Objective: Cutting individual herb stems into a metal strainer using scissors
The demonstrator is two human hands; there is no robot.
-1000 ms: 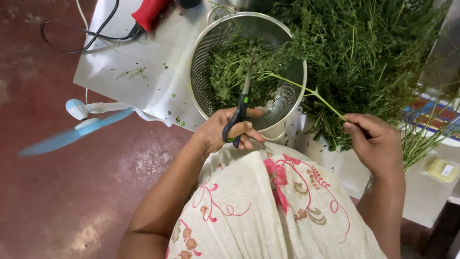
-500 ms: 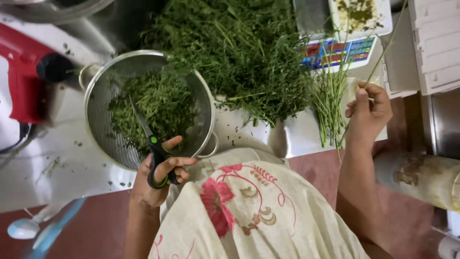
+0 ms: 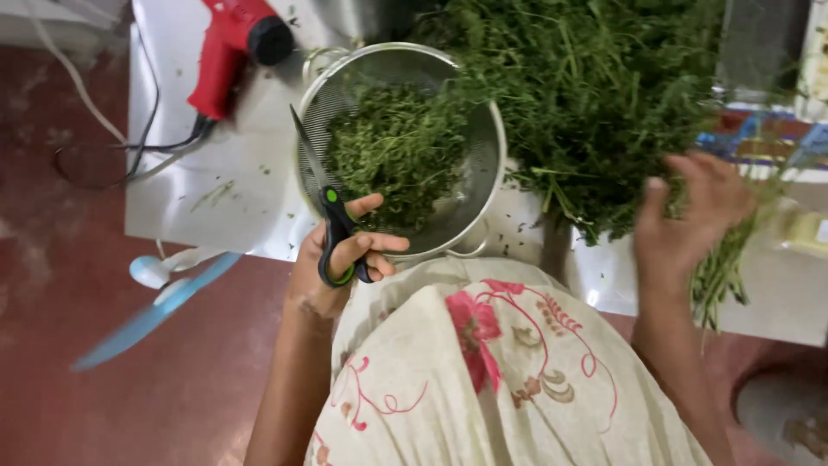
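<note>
Nearest to me is the person's cream dress with red flowers (image 3: 483,380), and just beyond it the left hand (image 3: 341,259), its fingers threaded through the black-and-green handles of a pair of scissors (image 3: 332,224). The blades are shut and point up over the near-left rim of the metal colander (image 3: 483,129), which is half full of snipped green leaves (image 3: 392,151).

Over on the right, the right hand (image 3: 690,220) is blurred; its fingers look spread wide, empty as far as I can tell, right at the edge of the big heap of leafy stems (image 3: 604,86), with a few loose stalks (image 3: 724,267) hanging beside it. To my eye this is the pause between cuts: a fresh stem wants picking from the heap and holding over the colander before the blades can work.

The steel table (image 3: 190,173) carries scattered green bits, and at its far left lies a red corded tool (image 3: 233,47). Below, on the left, the red floor (image 3: 103,380) shows a blue-and-white fan-like thing (image 3: 155,298).
</note>
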